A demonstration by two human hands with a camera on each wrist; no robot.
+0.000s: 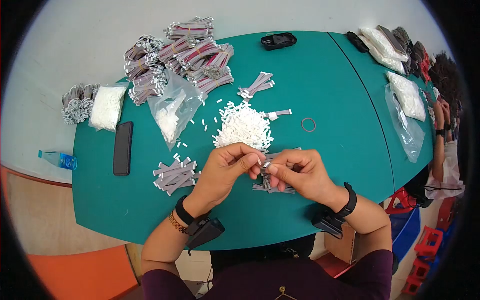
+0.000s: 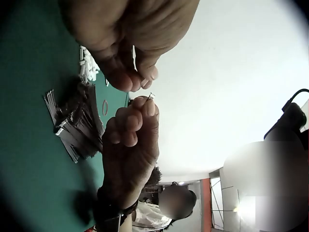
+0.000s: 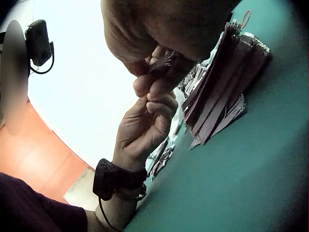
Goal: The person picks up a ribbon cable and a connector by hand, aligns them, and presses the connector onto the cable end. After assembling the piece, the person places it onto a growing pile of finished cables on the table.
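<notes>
My left hand (image 1: pixel 225 170) and right hand (image 1: pixel 303 172) meet tip to tip over the green table, just in front of a heap of small white plastic connector pieces (image 1: pixel 243 126). Between right thumb and forefinger I pinch a short grey ribbon cable (image 3: pixel 161 70), its white end poking out toward the left hand. The left thumb and forefinger pinch a small white connector piece (image 1: pixel 259 162), mostly covered by the fingertips. Beneath the right hand lies a bunch of grey ribbon cables (image 3: pixel 224 82). More cables with white ends (image 1: pixel 176 176) are piled left of the left hand.
Bundled ribbon cables (image 1: pixel 197 52) are stacked at the back left, beside an opened plastic bag (image 1: pixel 175 102) of white pieces. A phone (image 1: pixel 123 148) lies on the left. A rubber band (image 1: pixel 308 124) sits to the right. Another person's arm (image 1: pixel 439 145) is at the far right.
</notes>
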